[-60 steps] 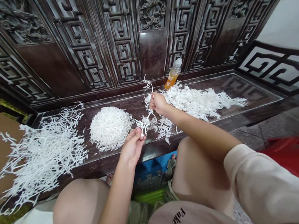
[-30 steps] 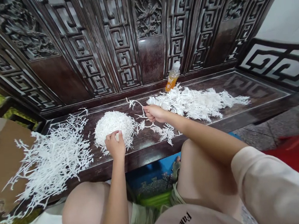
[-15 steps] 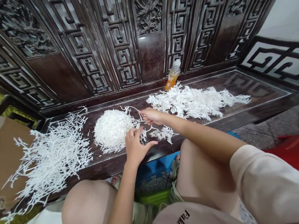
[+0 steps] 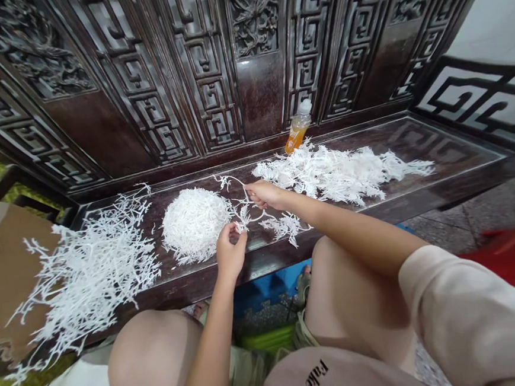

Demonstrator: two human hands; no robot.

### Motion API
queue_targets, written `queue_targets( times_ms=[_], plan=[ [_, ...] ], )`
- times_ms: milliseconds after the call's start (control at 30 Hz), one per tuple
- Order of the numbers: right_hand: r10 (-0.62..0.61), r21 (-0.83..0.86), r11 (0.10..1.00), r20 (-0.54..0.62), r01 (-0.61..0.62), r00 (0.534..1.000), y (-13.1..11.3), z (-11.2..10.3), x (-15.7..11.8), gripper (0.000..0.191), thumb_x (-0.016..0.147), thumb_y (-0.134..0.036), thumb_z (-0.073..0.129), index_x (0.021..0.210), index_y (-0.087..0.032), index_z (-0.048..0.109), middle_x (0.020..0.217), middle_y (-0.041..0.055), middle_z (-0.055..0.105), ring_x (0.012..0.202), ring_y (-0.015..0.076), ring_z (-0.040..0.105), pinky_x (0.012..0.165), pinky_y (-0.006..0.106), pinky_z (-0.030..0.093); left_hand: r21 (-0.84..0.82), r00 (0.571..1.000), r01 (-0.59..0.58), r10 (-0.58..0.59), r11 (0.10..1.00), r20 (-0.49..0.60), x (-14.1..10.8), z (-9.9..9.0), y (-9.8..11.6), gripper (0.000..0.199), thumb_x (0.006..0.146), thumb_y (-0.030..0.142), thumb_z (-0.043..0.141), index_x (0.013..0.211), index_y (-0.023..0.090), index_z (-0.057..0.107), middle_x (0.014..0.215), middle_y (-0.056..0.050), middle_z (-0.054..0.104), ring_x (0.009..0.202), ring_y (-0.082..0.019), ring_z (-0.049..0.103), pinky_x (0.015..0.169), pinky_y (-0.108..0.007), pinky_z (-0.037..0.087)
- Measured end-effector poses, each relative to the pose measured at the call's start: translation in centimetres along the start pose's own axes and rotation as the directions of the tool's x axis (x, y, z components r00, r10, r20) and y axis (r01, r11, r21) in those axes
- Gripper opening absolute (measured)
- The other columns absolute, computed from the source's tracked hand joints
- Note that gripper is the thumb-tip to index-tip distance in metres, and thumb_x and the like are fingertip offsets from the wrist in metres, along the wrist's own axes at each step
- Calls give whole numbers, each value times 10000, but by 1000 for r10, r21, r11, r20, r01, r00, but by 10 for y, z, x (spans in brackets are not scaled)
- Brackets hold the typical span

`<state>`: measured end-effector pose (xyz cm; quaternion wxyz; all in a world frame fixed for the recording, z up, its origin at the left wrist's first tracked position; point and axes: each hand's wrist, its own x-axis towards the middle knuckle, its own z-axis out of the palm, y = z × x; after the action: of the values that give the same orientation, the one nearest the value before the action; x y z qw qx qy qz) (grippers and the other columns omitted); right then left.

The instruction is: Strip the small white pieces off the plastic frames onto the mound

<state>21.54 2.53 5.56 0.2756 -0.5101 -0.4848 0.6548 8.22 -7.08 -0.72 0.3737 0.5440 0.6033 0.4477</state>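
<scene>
on my feed the right hand (image 4: 266, 195) is closed in a narrow pinch around the stem of a thin white branching spray (image 4: 286, 226), which spreads out on both sides of it, just above the bench seat. the left hand (image 4: 230, 248) is also narrow, its fingertips drawn together on a side twig of the same spray, near the edge of the mound. i can't tell from this view whether the twig is firmly gripped or only touched.

as things lie, much of the white material is already gathered in three lots. a dense round mound (image 4: 193, 225) sits just left of the hands, a loose spread heap (image 4: 94, 271) lies further left, partly over a brown cardboard sheet (image 4: 5, 266), and a long heap (image 4: 331, 172) stretches along the back of the seat to the right. the spray in hand stands apart from them, so that piece is unsettled. i can't tell how much more material there is beyond what's on the seat.

the dark carved wooden bench (image 4: 441, 143) carries all of this, with an orange drink bottle (image 4: 296, 136) standing upright behind the long heap, against the carved back panel (image 4: 261, 94).
</scene>
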Motion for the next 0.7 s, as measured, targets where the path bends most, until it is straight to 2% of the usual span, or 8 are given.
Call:
queue_targets(
  times_ms=[167, 333, 500, 700],
  plan=[
    [-1, -11, 1000, -13, 1, 1000, 2, -2, 4, 273, 833, -235, 342, 575, -192, 262, 348, -98, 199, 310, 35, 129, 343, 181, 110, -151, 998, 63, -58, 987, 33, 1, -2, 1, 135, 651, 223, 502, 775, 185, 466, 669, 31, 444, 571, -81, 414, 540, -187, 341],
    [-4, -11, 1000, -17, 4, 1000, 3, -3, 6, 272, 832, -242, 347, 577, -189, 268, 351, -97, 207, 310, 34, 132, 346, 181, 112, -132, 994, 57, -43, 990, 105, 3, -7, 1, 110, 644, 230, 495, 663, 189, 394, 599, 53, 374, 529, -75, 353, 530, -192, 300],
    [2, -19, 1000, -24, -3, 1000, 2, -1, 5, 275, 833, -243, 346, 574, -189, 272, 350, -97, 205, 313, 33, 129, 345, 181, 112, -202, 976, 137, -98, 970, 193, 7, -7, -5, 132, 662, 258, 449, 587, 189, 365, 532, 47, 388, 531, -94, 391, 556, -214, 323],
    [0, -64, 998, -22, -1, 1000, 2, 3, 1, 283, 827, -246, 357, 562, -184, 279, 369, -93, 210, 320, 30, 137, 348, 178, 110, -183, 964, 108, -58, 977, 259, 8, -2, -13, 225, 738, 317, 374, 554, 188, 374, 537, 29, 400, 551, -108, 414, 602, -232, 351]
  ],
)
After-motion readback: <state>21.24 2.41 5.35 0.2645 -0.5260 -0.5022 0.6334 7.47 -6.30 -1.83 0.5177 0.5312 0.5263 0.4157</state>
